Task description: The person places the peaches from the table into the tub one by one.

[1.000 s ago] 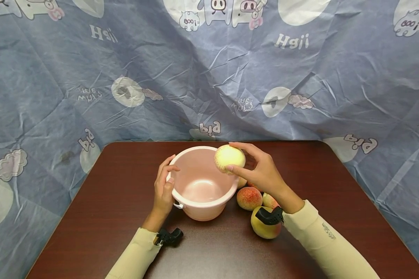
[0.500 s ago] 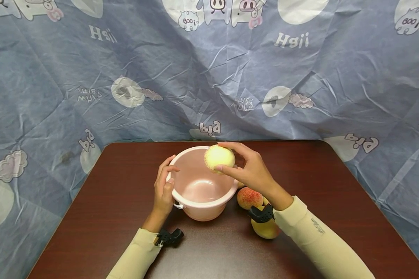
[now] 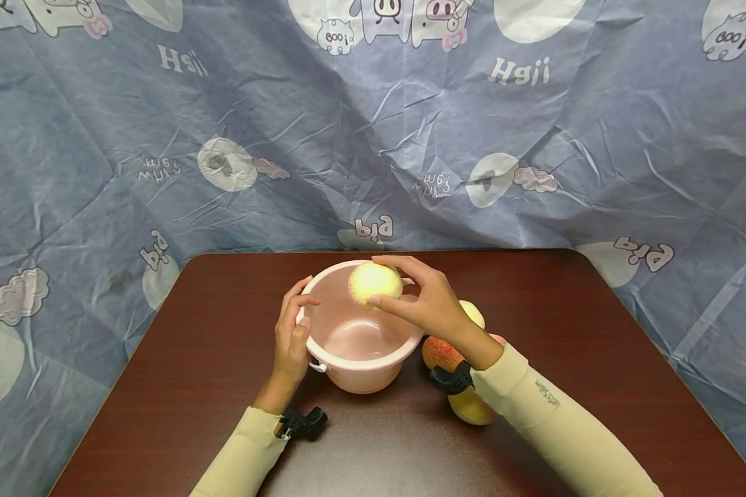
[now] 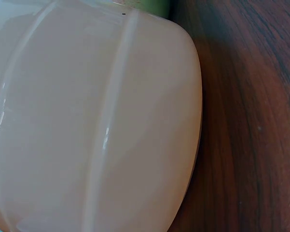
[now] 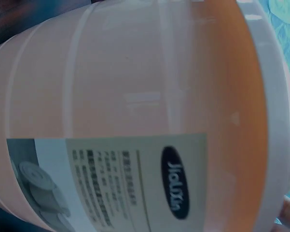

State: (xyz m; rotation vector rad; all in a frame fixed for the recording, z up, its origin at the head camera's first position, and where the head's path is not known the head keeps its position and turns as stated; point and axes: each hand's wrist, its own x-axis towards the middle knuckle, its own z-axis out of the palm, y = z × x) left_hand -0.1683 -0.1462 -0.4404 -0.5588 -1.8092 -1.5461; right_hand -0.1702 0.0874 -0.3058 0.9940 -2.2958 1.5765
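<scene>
A pale pink bucket with a white rim stands upright on the dark wooden table. My left hand grips its rim on the left side, fingers over the edge. Over the bucket's opening, my right hand holds a pale yellow peach with red speckles, pinched between thumb and fingers. The left wrist view is filled by the ribbed bucket wall. In the right wrist view the bucket's label shows, with the held fruit mostly outside the frame.
To the right of the bucket lie several more fruits, among them a red peach, a yellow-green one and a pale one, partly hidden by the right forearm. A blue patterned cloth hangs behind the table.
My right hand has moved left with the pale peach, from the bucket's right rim to above its opening. The left hand and the bucket have stayed in place.
</scene>
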